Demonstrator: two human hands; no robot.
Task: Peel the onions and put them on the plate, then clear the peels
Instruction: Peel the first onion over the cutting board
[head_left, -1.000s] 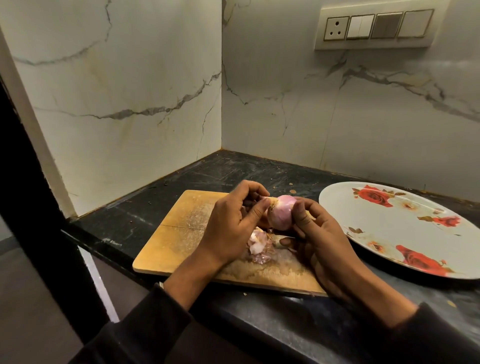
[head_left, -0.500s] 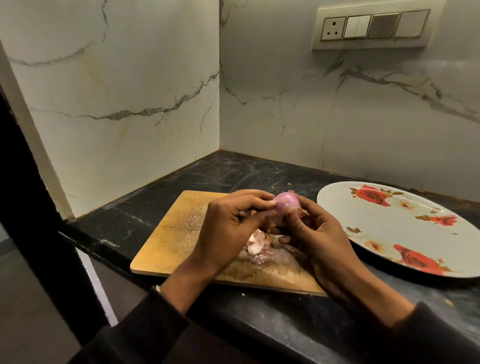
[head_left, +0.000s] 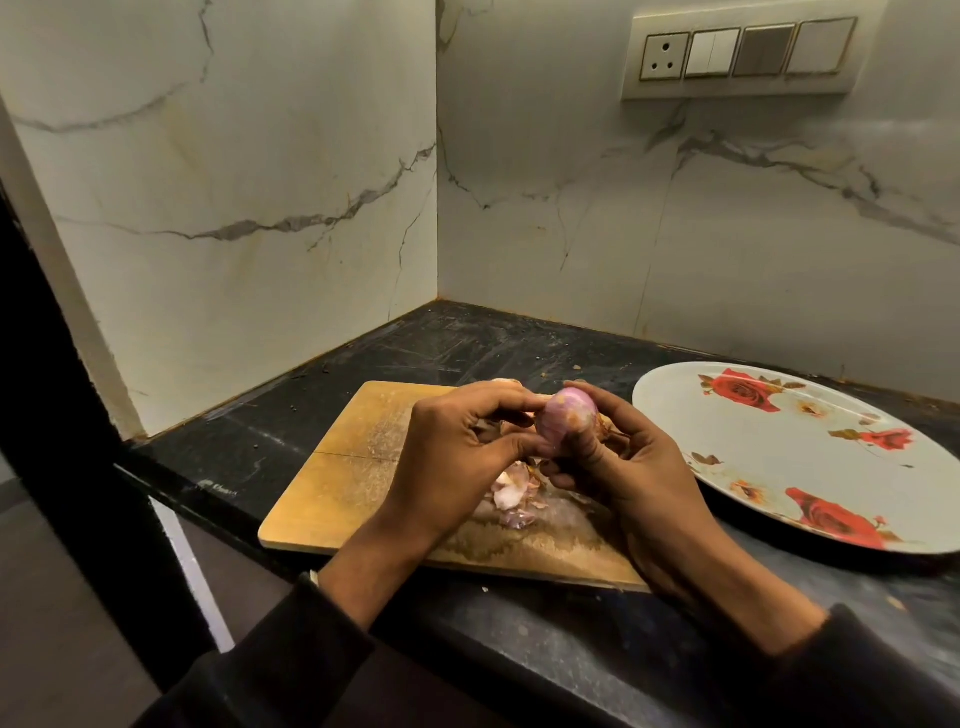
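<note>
On a dark stone counter (head_left: 426, 353), set into a corner of veined marble walls (head_left: 234, 171), a wooden cutting board (head_left: 358, 457) is laid flat near the front edge. Above the board, the left hand (head_left: 452, 462) is shown with its fingers curled, thumb and fingertips pressed against the left side of a small pink onion (head_left: 566, 418). Whether a strip of skin is pinched between these fingertips cannot be told. Below the hands, a small heap of pale pink peels (head_left: 511, 496) is seen lying on the board, partly hidden by the left hand. The onion is held in the air above the middle of the board, between the two hands, and is not in contact with the wood. It is gripped from the right and from below by the right hand (head_left: 644, 478), whose thumb lies across its front while the other fingers wrap behind it. Both forearms emerge from dark sleeves (head_left: 291, 660) at the lower edge. Farther right, just beside the board, an oval plate (head_left: 779, 467) printed with red roses is placed on the counter; no onion is seen on it. On the wall above the plate, a switch panel (head_left: 748, 52) with a socket is mounted.
</note>
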